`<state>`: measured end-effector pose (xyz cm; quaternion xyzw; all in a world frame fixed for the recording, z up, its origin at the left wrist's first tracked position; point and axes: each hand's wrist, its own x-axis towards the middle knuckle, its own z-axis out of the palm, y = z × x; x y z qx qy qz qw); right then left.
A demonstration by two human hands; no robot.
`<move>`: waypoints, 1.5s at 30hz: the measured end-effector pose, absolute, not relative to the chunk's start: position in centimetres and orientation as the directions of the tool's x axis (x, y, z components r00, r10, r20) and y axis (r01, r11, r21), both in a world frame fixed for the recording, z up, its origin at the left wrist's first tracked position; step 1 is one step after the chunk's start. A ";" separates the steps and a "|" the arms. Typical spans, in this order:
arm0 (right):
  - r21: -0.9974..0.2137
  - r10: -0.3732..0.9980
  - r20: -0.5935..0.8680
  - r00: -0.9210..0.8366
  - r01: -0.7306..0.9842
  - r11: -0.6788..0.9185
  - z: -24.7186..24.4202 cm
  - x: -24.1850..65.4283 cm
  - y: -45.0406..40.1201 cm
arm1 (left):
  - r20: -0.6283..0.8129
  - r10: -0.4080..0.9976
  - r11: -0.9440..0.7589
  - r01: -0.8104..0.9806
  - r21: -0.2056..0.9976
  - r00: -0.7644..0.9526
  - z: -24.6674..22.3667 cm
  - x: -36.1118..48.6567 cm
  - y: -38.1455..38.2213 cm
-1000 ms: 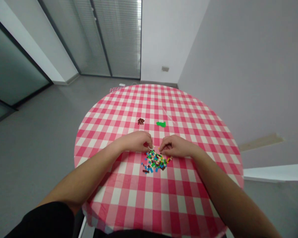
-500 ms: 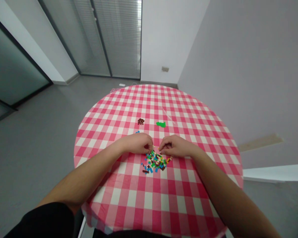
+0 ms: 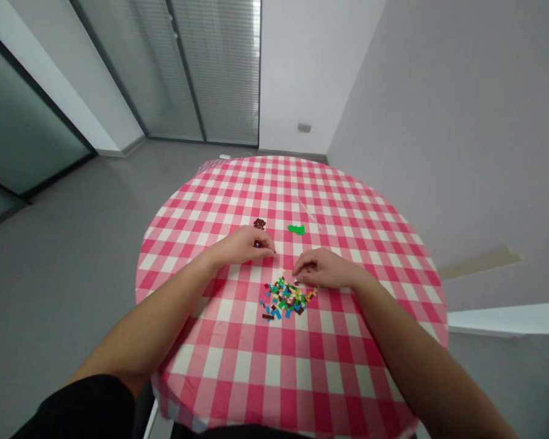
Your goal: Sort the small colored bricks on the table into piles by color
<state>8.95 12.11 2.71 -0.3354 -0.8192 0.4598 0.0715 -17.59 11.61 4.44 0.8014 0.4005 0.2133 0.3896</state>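
A loose heap of small toy bricks [image 3: 287, 296] in blue, green, yellow, white and brown lies on the checked tablecloth. Beyond it, my left hand [image 3: 244, 245] hovers with thumb and fingers pinched, and a tiny dark brick [image 3: 274, 252] shows at the fingertips. A small pile of brown bricks [image 3: 259, 224] lies just past that hand. My right hand [image 3: 324, 268] rests at the heap's far right edge, its fingers curled toward the thumb. Whatever is between those fingertips is too small to make out. A green brick cluster [image 3: 296, 230] sits farther out.
The round table [image 3: 297, 372] has a red-and-white checked cloth that hangs over its near edge. Behind it stand a glass partition with blinds [image 3: 229, 73] and a white wall [image 3: 311, 73]. A white ledge [image 3: 507, 318] juts in at the right.
My left hand has moved away from the heap, up and left toward the brown pile, covering the blue pieces seen there before. The right hand has hardly moved.
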 end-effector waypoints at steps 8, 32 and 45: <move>-0.790 0.623 -0.174 -0.762 0.486 0.374 2.5 9.0 12.2 | 0.119 0.965 -0.220 0.476 0.852 0.232 2.3 -19.7 13.9; -0.798 0.643 -0.196 -0.740 0.502 0.334 2.6 8.8 12.1 | 0.100 0.983 -0.183 0.717 0.672 0.156 1.1 -20.2 14.5; -0.807 0.644 -0.185 -0.742 0.489 0.332 2.2 8.9 12.3 | 0.100 0.988 -0.153 0.732 0.664 0.115 1.2 -20.3 14.6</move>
